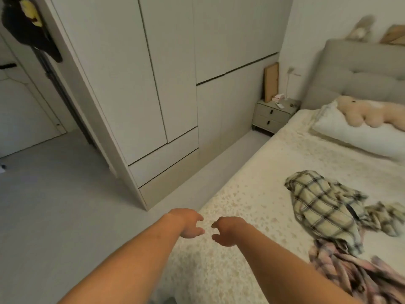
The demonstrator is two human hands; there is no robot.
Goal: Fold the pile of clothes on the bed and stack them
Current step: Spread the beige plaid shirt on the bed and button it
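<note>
Hands, left hand (189, 223) and right hand (228, 231), hang loose, each grip empty; plaid shirt (322, 207) at three o'clock may drag the pink garment (350, 268) beneath.

Both empty hands, left hand (188, 223) and right hand (228, 231), are held loosely curled over the cream patterned bedspread (258, 194); crumpled cream-and-black plaid clothing (322, 207) is seen right of them.

Two bare hands out front, the left hand (188, 223) and the right hand (228, 231). One bed (252, 189), and on it two crumpled garments: one cream plaid shirt (322, 207) and one pink plaid piece (350, 268). One white pillow (355, 132), one plush toy (359, 113), one two-drawer nightstand (271, 116).
</note>
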